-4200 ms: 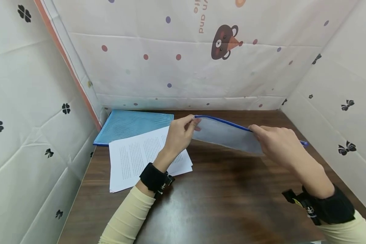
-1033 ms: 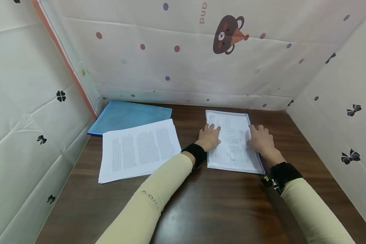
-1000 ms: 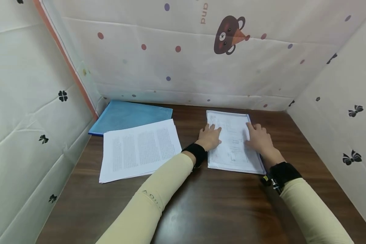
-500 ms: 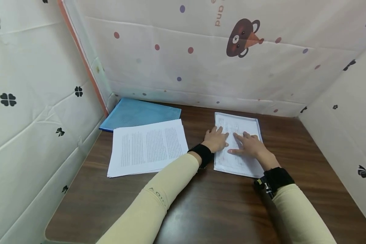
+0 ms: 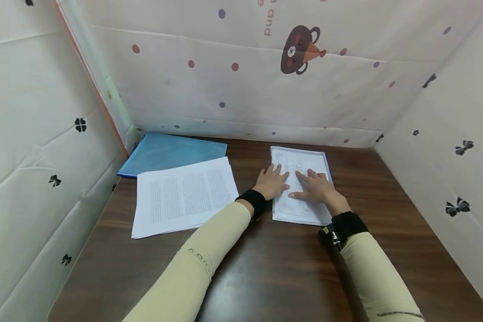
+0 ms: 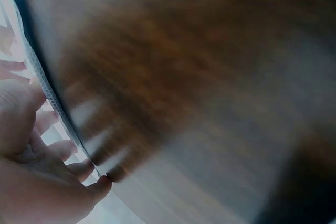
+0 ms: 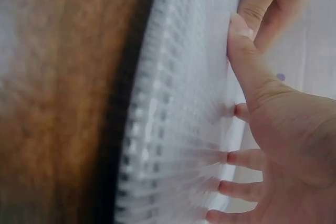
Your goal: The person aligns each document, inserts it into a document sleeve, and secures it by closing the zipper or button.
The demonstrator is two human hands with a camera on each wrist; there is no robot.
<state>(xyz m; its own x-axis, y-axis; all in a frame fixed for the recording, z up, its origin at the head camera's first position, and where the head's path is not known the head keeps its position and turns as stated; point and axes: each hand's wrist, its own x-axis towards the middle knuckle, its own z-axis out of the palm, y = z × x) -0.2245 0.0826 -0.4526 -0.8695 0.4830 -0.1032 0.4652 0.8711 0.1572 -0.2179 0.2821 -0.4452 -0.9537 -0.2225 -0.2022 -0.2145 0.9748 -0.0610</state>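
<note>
Both hands lay flat with fingers spread, gripping nothing: the left hand (image 5: pixel 270 182) pressed the left edge of the clear mesh pouch (image 5: pixel 299 158), the right hand (image 5: pixel 315 190) its middle. That pouch sat on the dark wooden table (image 5: pixel 290 277), right of centre and near the back wall. Well to its left lay a stack of printed sheets (image 5: pixel 183 197), overlapping a blue folder (image 5: pixel 171 152). Nothing stood between them. Printed pages showed through the pouch, which had a blue trim.
</note>
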